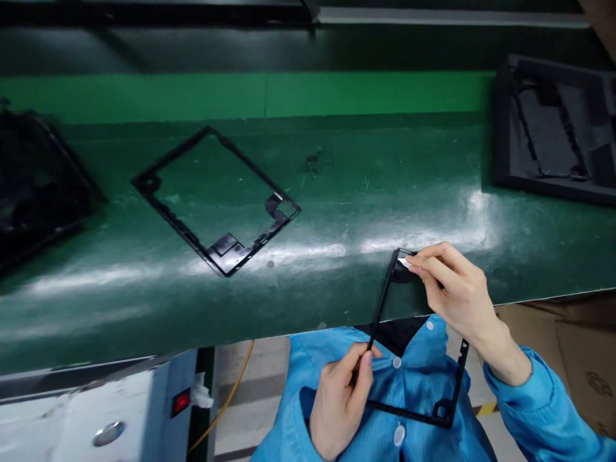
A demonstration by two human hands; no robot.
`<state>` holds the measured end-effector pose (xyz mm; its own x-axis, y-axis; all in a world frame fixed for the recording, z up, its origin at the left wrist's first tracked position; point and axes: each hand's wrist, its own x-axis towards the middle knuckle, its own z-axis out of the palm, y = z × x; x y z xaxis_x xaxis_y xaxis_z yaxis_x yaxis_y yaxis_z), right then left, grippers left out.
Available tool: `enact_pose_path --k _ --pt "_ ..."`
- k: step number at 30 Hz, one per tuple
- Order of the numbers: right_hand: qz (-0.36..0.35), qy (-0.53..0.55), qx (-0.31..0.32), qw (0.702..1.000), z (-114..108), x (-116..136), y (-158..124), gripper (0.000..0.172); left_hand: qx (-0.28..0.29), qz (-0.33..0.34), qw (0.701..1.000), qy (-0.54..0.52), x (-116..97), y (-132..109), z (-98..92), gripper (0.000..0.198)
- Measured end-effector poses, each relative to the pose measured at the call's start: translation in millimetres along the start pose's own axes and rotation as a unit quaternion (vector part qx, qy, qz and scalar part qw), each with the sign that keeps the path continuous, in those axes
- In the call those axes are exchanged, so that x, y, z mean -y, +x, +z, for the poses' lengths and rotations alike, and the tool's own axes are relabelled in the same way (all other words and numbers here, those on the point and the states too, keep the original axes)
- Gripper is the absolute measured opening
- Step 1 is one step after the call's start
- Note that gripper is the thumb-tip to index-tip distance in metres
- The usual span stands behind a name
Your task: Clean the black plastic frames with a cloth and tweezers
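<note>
My left hand (pixel 342 399) grips one long side of a thin black rectangular frame (pixel 382 301), which tilts over the table's front edge against my blue jacket. At the frame's far corner, my right hand (pixel 452 289) pinches a small white piece (pixel 403 262) between thumb and fingers. The piece lies at or very near the frame; whether it touches cannot be made out. Part of the frame is hidden behind the right hand. A second black frame (pixel 173 224) of like shape lies flat on the green table (pixel 327 289), left of my hands.
A dark foam tray (pixel 503 128) holding black frame parts stands at the right. Blurred black parts (pixel 43 186) are stacked at the far left. Below the table sit a pale metal box (pixel 129 404) with a red switch, a yellow cable (pixel 231 391) and cardboard (pixel 534 340).
</note>
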<state>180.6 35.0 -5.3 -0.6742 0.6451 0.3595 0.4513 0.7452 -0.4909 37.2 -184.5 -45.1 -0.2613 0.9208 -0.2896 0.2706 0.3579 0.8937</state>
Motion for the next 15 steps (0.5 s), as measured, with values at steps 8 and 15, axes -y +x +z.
enact_pose_path --k 8,15 --pt "-0.007 -0.019 -0.009 1.000 -0.7 4.0 -0.7 0.024 -0.016 0.008 0.999 0.027 -4.4 1.2 -2.2 0.030" --pt "-0.013 -0.053 0.008 0.998 5.3 -0.6 -3.0 0.026 0.007 -0.016 1.000 0.008 -8.7 -0.9 -7.3 0.033"
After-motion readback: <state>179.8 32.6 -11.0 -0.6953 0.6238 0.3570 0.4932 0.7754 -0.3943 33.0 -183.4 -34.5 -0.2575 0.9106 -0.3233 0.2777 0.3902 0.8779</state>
